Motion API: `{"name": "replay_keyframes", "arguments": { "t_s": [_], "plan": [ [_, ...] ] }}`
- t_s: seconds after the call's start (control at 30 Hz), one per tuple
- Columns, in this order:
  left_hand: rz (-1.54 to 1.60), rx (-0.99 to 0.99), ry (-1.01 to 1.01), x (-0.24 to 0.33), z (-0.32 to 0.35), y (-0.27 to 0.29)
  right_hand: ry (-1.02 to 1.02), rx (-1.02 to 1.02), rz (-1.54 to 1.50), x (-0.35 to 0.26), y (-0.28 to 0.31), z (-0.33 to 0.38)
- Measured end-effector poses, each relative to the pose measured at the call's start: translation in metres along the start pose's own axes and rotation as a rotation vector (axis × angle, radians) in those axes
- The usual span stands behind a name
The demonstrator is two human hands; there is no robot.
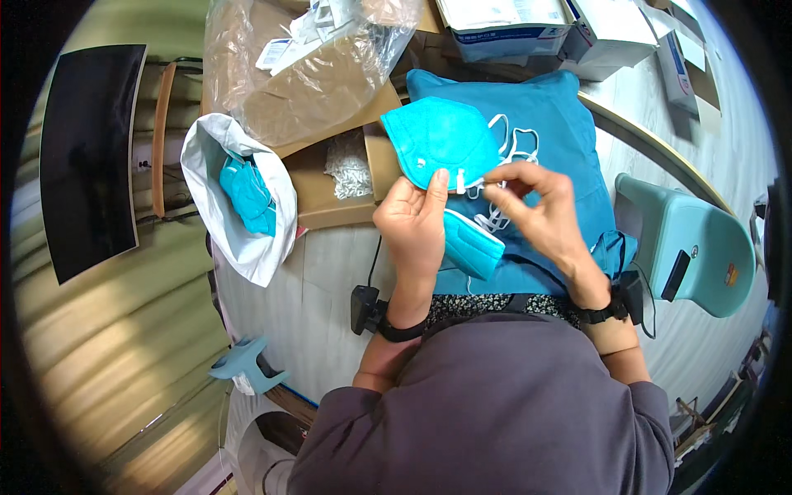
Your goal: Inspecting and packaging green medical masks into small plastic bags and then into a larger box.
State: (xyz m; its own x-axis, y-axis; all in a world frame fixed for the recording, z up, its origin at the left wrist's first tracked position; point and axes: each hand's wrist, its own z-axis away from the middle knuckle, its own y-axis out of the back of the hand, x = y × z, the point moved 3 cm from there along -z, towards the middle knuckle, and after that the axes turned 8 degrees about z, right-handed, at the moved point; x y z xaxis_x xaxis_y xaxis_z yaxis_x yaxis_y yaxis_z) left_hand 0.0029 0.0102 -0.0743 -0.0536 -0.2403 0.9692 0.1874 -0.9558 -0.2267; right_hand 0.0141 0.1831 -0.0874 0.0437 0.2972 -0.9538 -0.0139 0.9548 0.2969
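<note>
My left hand [411,216] grips the lower edge of a turquoise face mask [445,136], its thumb lying on top of the fabric. The mask is spread out flat, with a small white clip [460,180] at its lower right edge. Beside that edge, my right hand [540,206] has its thumb and forefinger closed around a thin white elastic strap [474,192], mostly covered by the fingertips. A second, folded turquoise mask [473,247] lies just below, between my hands. Loose white elastic loops [520,148] rest on the blue cloth [544,107] under my hands.
To the left, a white bag [276,239] holds several turquoise masks. A cardboard box [330,210] contains small white pieces [351,165]. A plastic-lined carton [305,91] stands far left, white-and-blue boxes [511,41] at the back. A pale green chair [714,247] is at right.
</note>
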Motion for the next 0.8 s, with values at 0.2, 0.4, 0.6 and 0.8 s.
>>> {"name": "replay_keyframes", "arguments": {
  "t_s": [0.2, 0.4, 0.6, 0.8],
  "plan": [
    [-0.032, 0.006, -0.045, -0.003, 0.003, -0.007, -0.295, -0.103, -0.82, 0.005, -0.04, 0.006],
    [-0.272, -0.076, -0.019, -0.023, 0.01, 0.013, 0.1, 0.065, 0.052, 0.004, -0.015, 0.001],
    [-0.406, -0.166, -0.134, -0.012, 0.025, -0.002, -0.087, 0.165, -0.077, 0.041, 0.002, -0.014],
    [-0.486, -0.243, -0.132, -0.002, 0.026, 0.004, -0.077, 0.127, -0.075, 0.045, 0.001, -0.015]
  ]
}}
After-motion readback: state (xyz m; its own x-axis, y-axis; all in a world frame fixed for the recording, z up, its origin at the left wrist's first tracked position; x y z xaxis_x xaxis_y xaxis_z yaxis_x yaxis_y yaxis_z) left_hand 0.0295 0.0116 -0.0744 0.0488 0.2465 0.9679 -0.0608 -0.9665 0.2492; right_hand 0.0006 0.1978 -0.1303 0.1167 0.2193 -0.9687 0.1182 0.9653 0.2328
